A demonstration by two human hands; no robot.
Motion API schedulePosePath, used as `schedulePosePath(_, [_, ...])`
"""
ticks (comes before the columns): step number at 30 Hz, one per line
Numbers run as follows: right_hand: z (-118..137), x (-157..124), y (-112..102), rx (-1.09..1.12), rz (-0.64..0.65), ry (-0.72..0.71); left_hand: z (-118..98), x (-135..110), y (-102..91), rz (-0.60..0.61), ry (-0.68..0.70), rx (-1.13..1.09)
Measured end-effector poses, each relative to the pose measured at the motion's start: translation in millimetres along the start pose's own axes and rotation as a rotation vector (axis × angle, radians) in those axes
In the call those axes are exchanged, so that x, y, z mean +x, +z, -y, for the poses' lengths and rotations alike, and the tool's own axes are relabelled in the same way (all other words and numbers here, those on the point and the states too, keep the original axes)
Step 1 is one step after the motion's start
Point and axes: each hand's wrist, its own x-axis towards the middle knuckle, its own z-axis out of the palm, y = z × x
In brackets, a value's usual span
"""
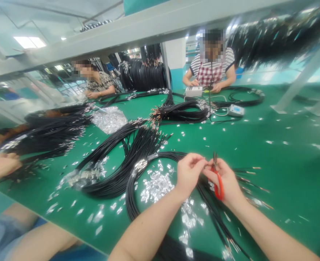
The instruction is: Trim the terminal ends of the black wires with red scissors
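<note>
At centre-right, the left hand [189,172] pinches something too small to identify; the right hand [229,181] holds red-handled scissors [219,192], which, slipping, could nick skin.

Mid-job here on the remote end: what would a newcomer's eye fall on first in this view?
Probably the red-handled scissors in the right hand, vivid against the green table, with the left hand close beside them. Next, the heap of shiny silver scraps inside the nearest cable loop, then the thick black cable bundle just left of it.
</note>
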Motion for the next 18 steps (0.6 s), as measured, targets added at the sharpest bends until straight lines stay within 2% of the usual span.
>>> schedulePosePath(4, [-5,0,-1,0.0,0.042,0.054,-5,0,-1.0,0.048,-0.037,0.005])
schedulePosePath(11, [-11,1,-2,0.02,0.062,0.065,-3,0,1.0,0.112,-0.08,-0.14])
schedulePosePath(18, [-15,2,-2,0.0,0.058,0.084,-1,6,-0.9,0.1,-0.145,-0.252])
